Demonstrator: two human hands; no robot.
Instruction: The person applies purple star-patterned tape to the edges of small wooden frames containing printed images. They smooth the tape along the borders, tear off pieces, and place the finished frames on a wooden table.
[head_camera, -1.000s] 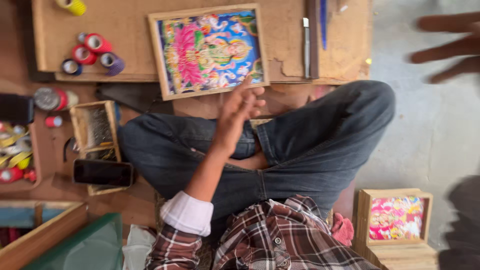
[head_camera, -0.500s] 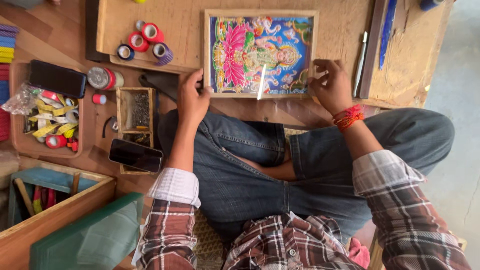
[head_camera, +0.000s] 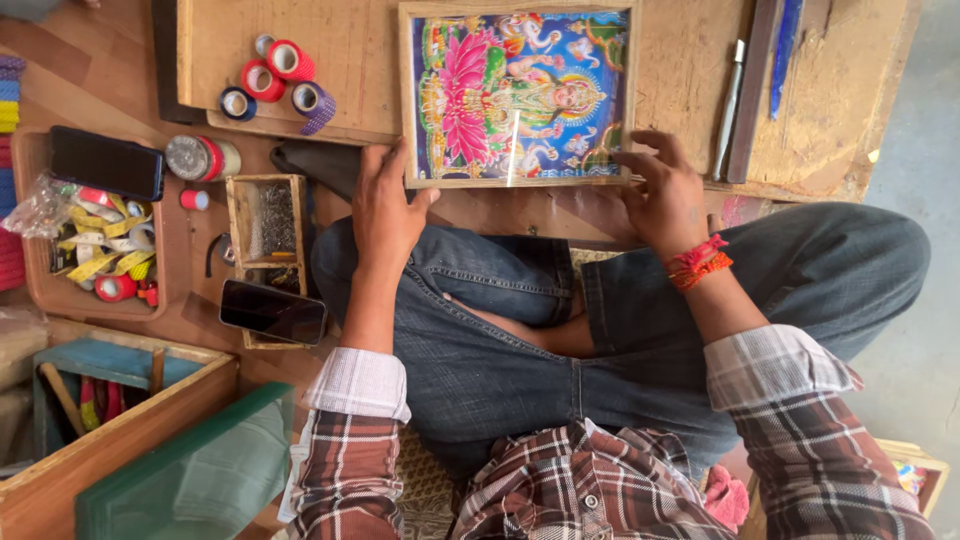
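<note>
Framed picture (head_camera: 515, 95) on wooden board (head_camera: 690, 80), both hands (head_camera: 385, 210) at its near edge.

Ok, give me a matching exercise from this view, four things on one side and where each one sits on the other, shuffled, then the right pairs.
Things:
1. framed picture
2. tape rolls
3. black phone
4. green glass sheets

Places:
A. bottom left corner, leaning by a wooden crate
B. between the left hand and right hand
C. on the board, left of the picture
D. lying across the small wooden box beside the left knee

Pairs: 1-B, 2-C, 3-D, 4-A
</note>
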